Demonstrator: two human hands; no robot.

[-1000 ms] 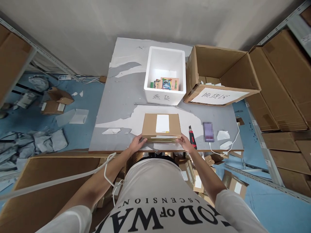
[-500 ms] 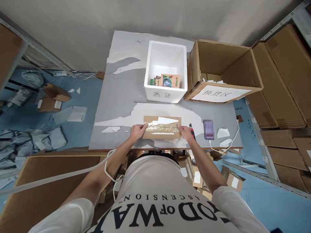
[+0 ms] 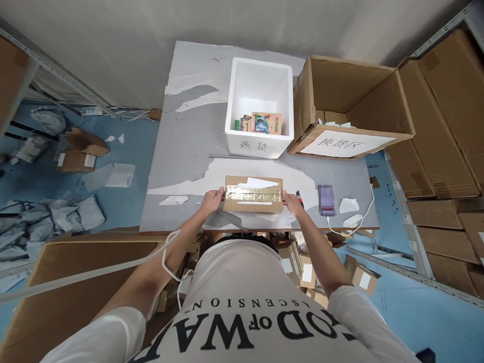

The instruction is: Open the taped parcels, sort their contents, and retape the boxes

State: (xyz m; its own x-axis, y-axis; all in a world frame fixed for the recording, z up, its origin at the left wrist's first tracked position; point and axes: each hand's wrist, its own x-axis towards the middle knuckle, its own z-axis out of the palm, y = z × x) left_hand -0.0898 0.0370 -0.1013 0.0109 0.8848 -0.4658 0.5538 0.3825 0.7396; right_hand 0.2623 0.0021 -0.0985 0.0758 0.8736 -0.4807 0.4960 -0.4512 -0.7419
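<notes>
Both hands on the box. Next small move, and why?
Probably free the right hand for the cutter, the left hand steadying the box: shiny tape runs along its visible face, and the cutter lies beside the right hand, partly hidden by it.

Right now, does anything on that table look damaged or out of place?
Yes: the table's covering looks worn, patchy grey and white with ragged edges. Loose white scraps lie left of the taped box and right of the purple phone-like item, like litter on a work surface.
</notes>
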